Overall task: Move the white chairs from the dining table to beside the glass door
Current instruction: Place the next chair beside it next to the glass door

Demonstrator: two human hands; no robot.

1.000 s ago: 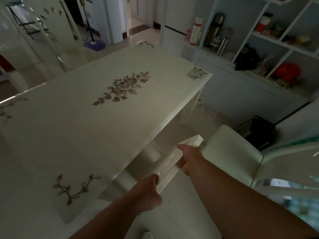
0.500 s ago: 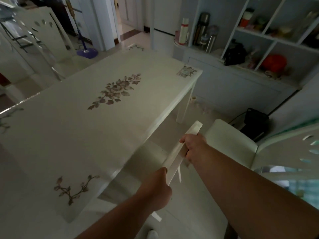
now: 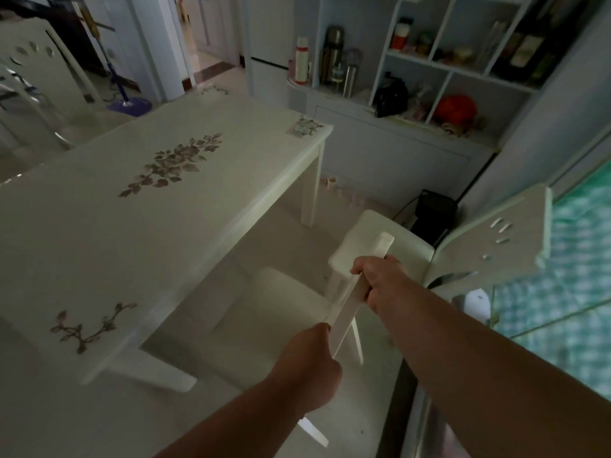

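Note:
Both my hands grip the top rail of a white chair's back (image 3: 350,299), seen edge-on from above. My left hand (image 3: 309,368) holds the near end and my right hand (image 3: 380,282) the far end. The chair's pale seat (image 3: 264,312) shows below the rail, just out from under the long white dining table (image 3: 132,200) with flower prints. A second white chair (image 3: 413,249) stands to the right with its back against the glass door (image 3: 562,276). A third white chair (image 3: 36,77) stands on the table's far side at top left.
A white shelf unit (image 3: 429,64) with flasks, a black bag and a red object fills the back wall. A black box (image 3: 434,213) with a cable sits on the floor by the door. A purple mop (image 3: 129,104) stands near the doorway at the back.
The chair in my hands has come out from under the table toward me and to the right, so its seat now shows. My view has shifted right toward the glass door.

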